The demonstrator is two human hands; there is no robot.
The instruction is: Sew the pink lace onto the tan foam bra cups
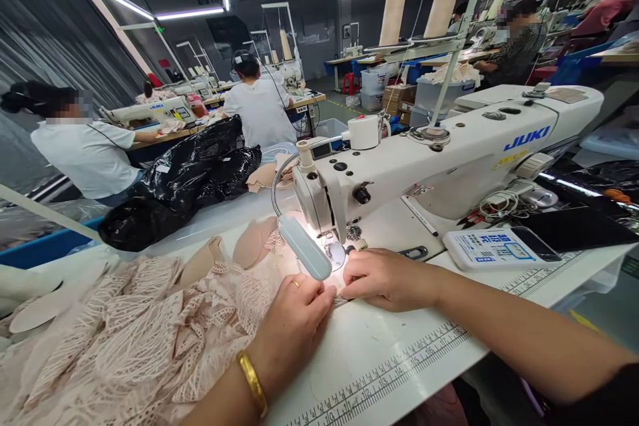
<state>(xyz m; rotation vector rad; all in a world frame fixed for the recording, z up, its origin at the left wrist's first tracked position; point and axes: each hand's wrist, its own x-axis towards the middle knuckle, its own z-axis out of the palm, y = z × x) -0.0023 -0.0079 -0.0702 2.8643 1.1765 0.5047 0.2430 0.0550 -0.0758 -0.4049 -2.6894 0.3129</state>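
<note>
Pale pink lace fabric point(144, 326) lies heaped on the left of the table and runs up to the needle area of a white JUKI sewing machine point(394, 173). My left hand point(299, 309), with a ring and a gold bracelet, presses its bent fingers on the fabric's edge, just below a grey lamp head point(304, 249). Close beside it, my right hand point(384, 279) is closed, thumb and fingers pinching the fabric in front of the presser foot. Both sets of fingertips nearly meet. The lamp hides part of the fabric, and the needle is hard to make out.
Beige moulded cups point(252, 243) lie behind the lace. A black plastic bag point(184, 180) bulges beyond the table's far edge. On the right are a white box point(492, 249), a dark tablet point(582, 233) and a white marker pen point(419, 216). Several co-workers sit at other machines.
</note>
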